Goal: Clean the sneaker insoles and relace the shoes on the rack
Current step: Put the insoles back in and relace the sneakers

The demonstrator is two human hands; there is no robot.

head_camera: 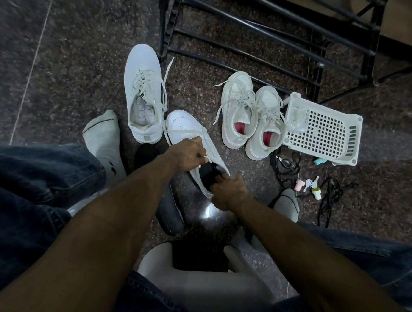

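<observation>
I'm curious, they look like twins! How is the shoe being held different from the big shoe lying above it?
The held sneaker is gripped by the left hand and right hand; the far sneaker lies untouched on the floor. The held sneaker shows a dark insole in its opening; the far sneaker shows a pale gridded base. The far sneaker's laces are criss-crossed; the held sneaker's hang loose. Both are white.

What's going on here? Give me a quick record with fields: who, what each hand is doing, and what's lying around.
who: a person seated on the floor, in jeans and grey socks
left hand: pinches the lace and upper of the near white sneaker
right hand: fingers reach into that sneaker's dark opening
dark insole: on the floor beside that sneaker
other white sneaker: laced, no insole visible inside
pair with pink insoles: side by side, by the basket
white basket: lying on the floor
black shoe rack: behind, no shoes seen on it
</observation>
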